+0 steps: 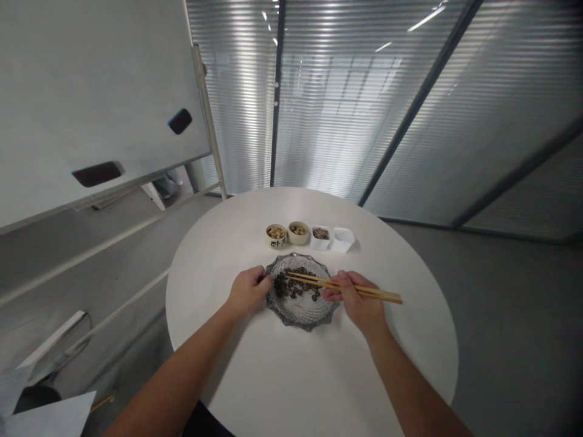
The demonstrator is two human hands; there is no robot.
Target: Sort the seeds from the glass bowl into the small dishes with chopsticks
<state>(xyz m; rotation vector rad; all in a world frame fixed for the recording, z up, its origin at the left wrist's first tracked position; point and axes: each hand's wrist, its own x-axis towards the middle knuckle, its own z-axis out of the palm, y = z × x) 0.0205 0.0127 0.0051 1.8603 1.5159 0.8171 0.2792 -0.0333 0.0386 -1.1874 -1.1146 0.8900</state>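
Note:
A scalloped clear glass bowl [303, 315] sits on the table in front of me, holding a spread of small dark pieces [298, 285] that look like beans or seeds. My left hand [248, 290] is closed on the bowl's left rim, thumb near the edge. In my right hand [359, 300] is a pair of wooden chopsticks [378, 294], held over the bowl's right side. Their tips reach down among the dark pieces at the upper left of the heap. Whether a piece is pinched between the tips is too small to tell.
Behind the bowl stand a printed round cup [276, 244], a plain round cup [298, 240], both with light brown pieces, and two white square dishes [320, 244], the left with small brown bits. The round white table [291, 376] adjoins a whiteboard [91, 79] and glass partition.

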